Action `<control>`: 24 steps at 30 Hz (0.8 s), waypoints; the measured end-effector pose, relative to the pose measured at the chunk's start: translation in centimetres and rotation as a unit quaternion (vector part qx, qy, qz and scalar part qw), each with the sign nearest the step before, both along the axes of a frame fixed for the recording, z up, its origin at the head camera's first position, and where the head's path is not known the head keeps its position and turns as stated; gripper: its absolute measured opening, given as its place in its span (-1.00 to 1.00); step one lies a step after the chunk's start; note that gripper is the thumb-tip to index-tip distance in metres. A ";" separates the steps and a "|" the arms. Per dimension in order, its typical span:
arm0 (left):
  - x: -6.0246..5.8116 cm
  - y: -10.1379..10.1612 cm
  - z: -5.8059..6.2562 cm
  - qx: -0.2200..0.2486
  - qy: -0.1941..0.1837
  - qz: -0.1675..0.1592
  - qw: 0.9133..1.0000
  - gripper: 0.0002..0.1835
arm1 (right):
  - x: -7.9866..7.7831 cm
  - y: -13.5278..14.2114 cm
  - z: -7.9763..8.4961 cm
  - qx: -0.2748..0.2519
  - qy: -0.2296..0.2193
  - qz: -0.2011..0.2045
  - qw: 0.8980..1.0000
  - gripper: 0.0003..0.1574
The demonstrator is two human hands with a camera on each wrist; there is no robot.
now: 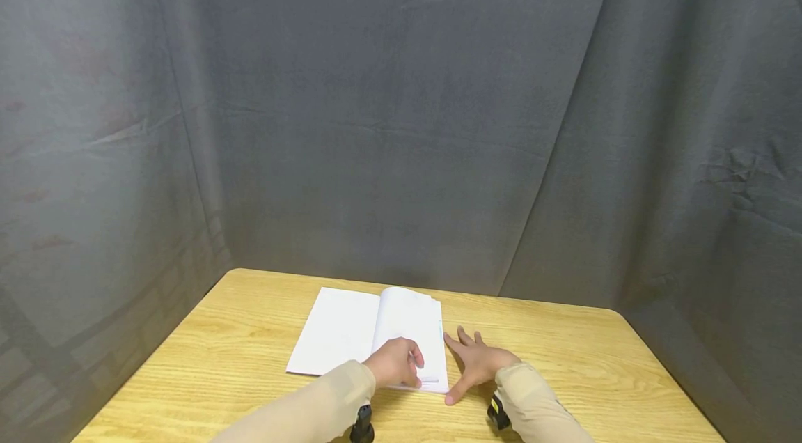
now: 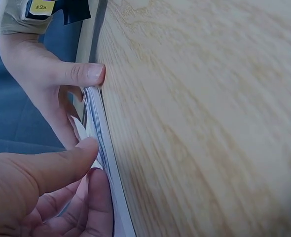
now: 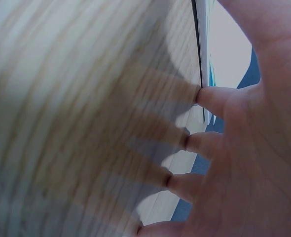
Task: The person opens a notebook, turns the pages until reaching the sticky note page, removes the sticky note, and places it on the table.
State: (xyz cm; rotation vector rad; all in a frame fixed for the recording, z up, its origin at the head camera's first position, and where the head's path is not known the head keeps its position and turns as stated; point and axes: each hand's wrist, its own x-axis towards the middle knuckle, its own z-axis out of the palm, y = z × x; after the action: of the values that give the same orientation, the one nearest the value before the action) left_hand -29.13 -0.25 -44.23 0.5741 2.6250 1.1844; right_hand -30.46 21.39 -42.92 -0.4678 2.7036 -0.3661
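While the book (image 1: 338, 331) lies open near the far edge of the tabletop (image 1: 601, 366), between its left and right edges, the left hand (image 1: 392, 362) has a small, closed-up grip, its thumb and fingers pinching white paper (image 2: 80, 129). The right hand's (image 1: 481, 363) grip is spread wide and empty beside the book.
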 end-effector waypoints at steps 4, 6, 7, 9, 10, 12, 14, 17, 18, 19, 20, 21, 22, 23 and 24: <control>0.1 0.0 0.0 0.002 0.005 0.001 1.000 -0.77 | 0.0 0.0 -0.1 0.002 0.003 0.001 1.000 0.56; 0.1 0.0 0.0 0.003 0.009 -0.003 1.000 -0.73 | -0.1 0.0 -0.1 0.006 0.007 0.003 1.000 0.55; 0.1 0.0 0.0 0.003 0.010 -0.005 1.000 -0.70 | -0.1 0.0 -0.2 0.007 0.007 0.003 1.000 0.55; 0.1 -0.1 -0.1 0.004 0.011 -0.009 1.000 -0.61 | -0.1 0.0 -0.2 0.010 0.007 0.004 1.000 0.55; 0.1 -0.1 -0.1 0.007 0.008 -0.013 1.000 -0.56 | -0.1 0.0 -0.2 0.012 0.008 0.005 1.000 0.54; 0.1 -0.1 -0.1 0.013 0.000 -0.018 1.000 -0.49 | -0.2 0.0 -0.2 0.013 0.007 0.006 1.000 0.54; 0.0 -0.2 -0.1 0.023 -0.006 -0.024 0.999 -0.44 | -0.2 0.0 -0.2 0.013 0.005 0.005 1.000 0.54; -0.2 -0.3 -0.3 0.031 -0.006 -0.026 0.999 -0.48 | -0.1 0.0 -0.2 0.012 0.002 0.002 1.000 0.54; -0.3 -0.3 -0.4 0.035 -0.006 -0.025 0.999 -0.52 | -0.1 0.0 -0.1 0.011 0.001 0.002 1.000 0.54; -0.3 -0.3 -0.5 0.038 -0.005 -0.024 0.999 -0.57 | -0.1 0.0 -0.1 0.010 0.001 0.002 1.000 0.54; -0.4 -0.3 -0.6 0.038 -0.004 -0.020 0.999 -0.62 | -0.1 0.0 -0.1 0.009 0.001 0.002 1.000 0.54; -0.4 -0.3 -0.6 0.041 -0.005 -0.017 0.999 -0.69 | -0.1 0.0 -0.1 0.008 0.001 0.001 1.000 0.54; -0.4 -0.4 -0.6 0.046 -0.008 -0.013 0.999 -0.75 | -0.1 0.0 -0.1 0.006 0.001 0.001 1.000 0.54; -0.4 -0.4 -0.6 0.051 -0.012 -0.010 0.999 -0.80 | -0.1 0.0 -0.1 0.005 0.000 0.000 1.000 0.54; -0.4 -0.4 -0.6 0.057 -0.018 -0.006 0.998 -0.84 | -0.1 0.0 -0.1 0.004 -0.001 0.000 1.000 0.54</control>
State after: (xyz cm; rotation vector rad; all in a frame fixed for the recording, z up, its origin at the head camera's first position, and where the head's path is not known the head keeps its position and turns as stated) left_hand -29.56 -0.63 -44.86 0.5829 2.5341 1.3348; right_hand -30.58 21.40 -43.06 -0.4639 2.7029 -0.3550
